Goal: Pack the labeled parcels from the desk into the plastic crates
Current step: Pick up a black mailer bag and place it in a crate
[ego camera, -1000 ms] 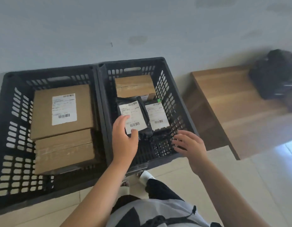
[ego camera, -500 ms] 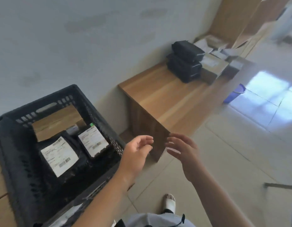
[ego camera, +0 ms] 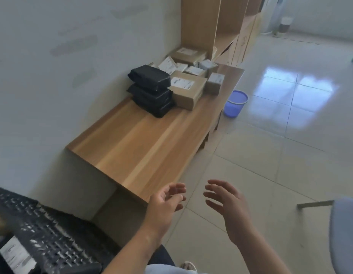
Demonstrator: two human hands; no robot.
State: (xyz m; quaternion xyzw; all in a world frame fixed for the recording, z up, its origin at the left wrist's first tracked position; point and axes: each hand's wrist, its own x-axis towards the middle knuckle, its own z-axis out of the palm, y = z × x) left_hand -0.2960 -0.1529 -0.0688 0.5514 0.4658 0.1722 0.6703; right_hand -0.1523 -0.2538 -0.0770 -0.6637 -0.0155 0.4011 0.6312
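A low wooden desk (ego camera: 144,143) runs along the wall. At its far end lie a stack of black bagged parcels (ego camera: 151,89), a labelled cardboard box (ego camera: 186,89) and several smaller labelled parcels (ego camera: 193,66). The corner of a black plastic crate (ego camera: 47,238) shows at the bottom left, with a white-labelled parcel (ego camera: 15,256) inside. My left hand (ego camera: 164,204) and my right hand (ego camera: 225,204) hover empty over the floor just off the desk's near corner, fingers relaxed and spread, far from the parcels.
A blue plastic bin (ego camera: 235,103) stands on the tiled floor beside the desk. A wooden shelf unit (ego camera: 217,30) rises behind the desk's far end. Part of a grey chair (ego camera: 343,234) sits at the right edge.
My view has swung right, from the crates to the desk. My left hand let go of the labelled black parcel in the crate, and both hands moved away empty toward the desk.
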